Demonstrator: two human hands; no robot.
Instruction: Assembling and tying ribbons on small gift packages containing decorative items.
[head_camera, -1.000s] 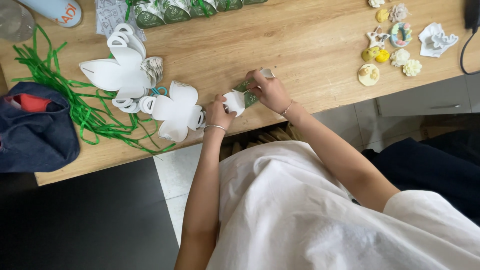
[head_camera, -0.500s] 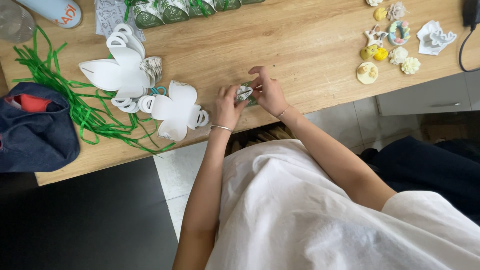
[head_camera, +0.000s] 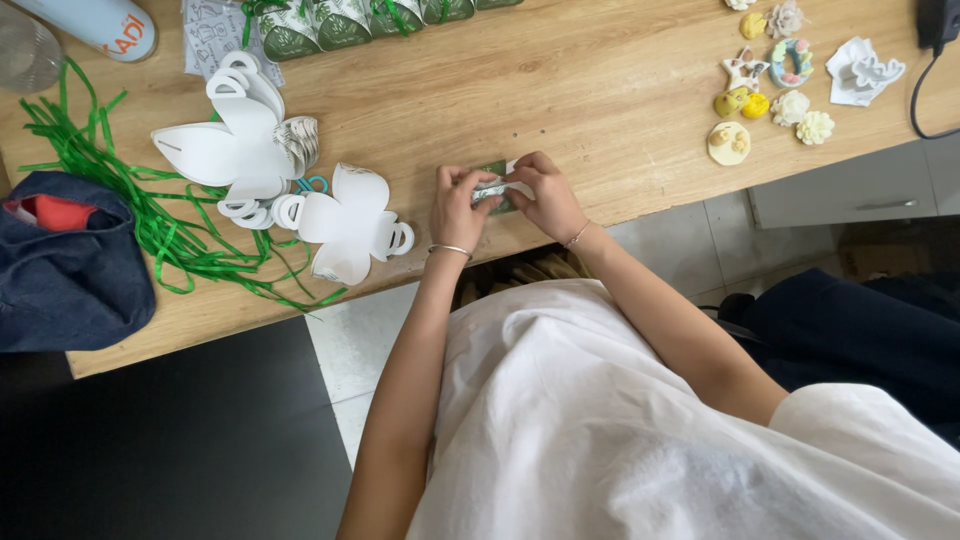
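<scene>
My left hand (head_camera: 457, 207) and my right hand (head_camera: 543, 197) meet over the near edge of the wooden table (head_camera: 560, 90). Both pinch a small folded paper piece (head_camera: 494, 188), white with a green printed side, held between the fingertips. A thin bracelet sits on each wrist. Left of my left hand lies a flat white die-cut paper box blank (head_camera: 345, 222) with ring-shaped tabs. A stack of the same white blanks (head_camera: 235, 140) lies further left.
Loose green ribbon strands (head_camera: 150, 225) spread at the left, beside a dark blue bag (head_camera: 65, 265). Folded green-patterned boxes (head_camera: 340, 20) line the far edge. Small clay figures (head_camera: 765, 85) and a white mould (head_camera: 865, 70) sit at the right. A bottle (head_camera: 95, 22) lies top left.
My hands have drawn closer together on the paper piece and folded it smaller. The white flap seen a second ago is now tucked between my fingers.
</scene>
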